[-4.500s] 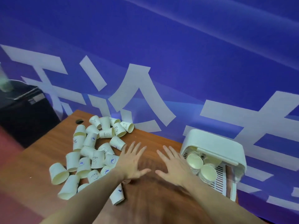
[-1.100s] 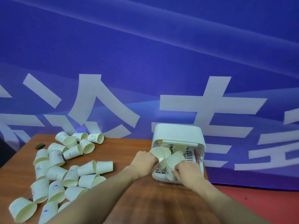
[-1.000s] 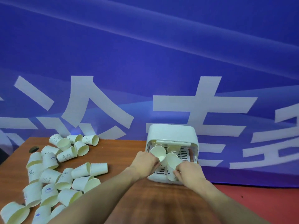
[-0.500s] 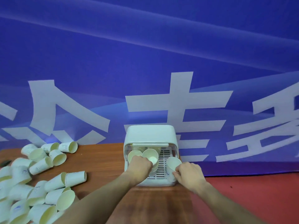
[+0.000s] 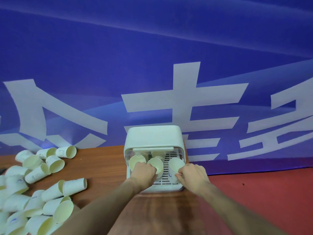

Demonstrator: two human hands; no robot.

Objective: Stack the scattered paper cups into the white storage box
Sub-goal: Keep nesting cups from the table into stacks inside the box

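Gripping one cup (image 5: 155, 165) with our curled left hand (image 5: 144, 173) inside the white storage box (image 5: 153, 138). Our right hand (image 5: 193, 175) pinches another cup (image 5: 175, 165).

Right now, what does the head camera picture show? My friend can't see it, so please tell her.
Two hands are at a white storage box on a wooden table: the left hand grips a paper cup inside, the right hand grips another cup. Loose cups lie scattered to the left, before a blue banner.
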